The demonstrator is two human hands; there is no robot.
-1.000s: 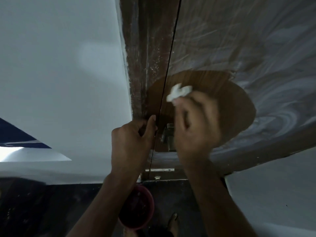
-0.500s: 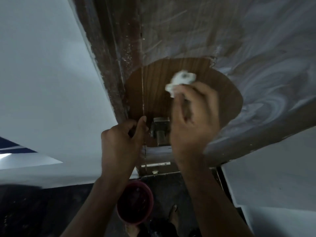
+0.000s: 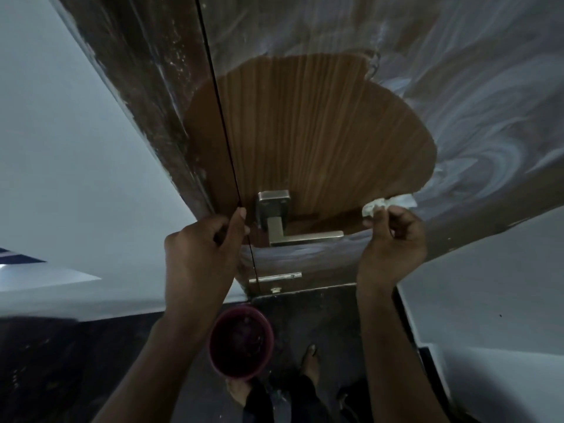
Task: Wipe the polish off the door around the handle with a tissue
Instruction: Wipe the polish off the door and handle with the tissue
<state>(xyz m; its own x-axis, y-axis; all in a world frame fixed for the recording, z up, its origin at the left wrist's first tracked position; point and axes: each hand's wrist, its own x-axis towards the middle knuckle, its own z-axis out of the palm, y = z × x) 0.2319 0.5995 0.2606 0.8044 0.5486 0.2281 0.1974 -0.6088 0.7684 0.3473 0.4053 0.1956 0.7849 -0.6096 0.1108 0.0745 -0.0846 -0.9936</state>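
The wooden door [image 3: 305, 126] shows a fan-shaped patch of bare brown wood above its metal lever handle [image 3: 293, 230]. Whitish swirled polish [image 3: 476, 141] covers the door around that patch. My right hand [image 3: 393, 242] pinches a crumpled white tissue [image 3: 381, 204] against the door at the patch's lower right rim, right of the handle's tip. My left hand [image 3: 204, 248] is curled against the door's edge just left of the handle, thumb pointing up along the dark gap.
The dark door frame [image 3: 146, 87] runs up the left, with a white wall [image 3: 61, 148] beyond it. A dark red bowl [image 3: 241, 343] stands on the dark floor below the handle. My bare feet [image 3: 309, 361] are beside it. Another white wall [image 3: 488, 285] is at the right.
My right hand swept the tissue from above the handle down and to the right, to the patch's rim. The handle, earlier half hidden by that hand, is now in full view. My left hand stayed.
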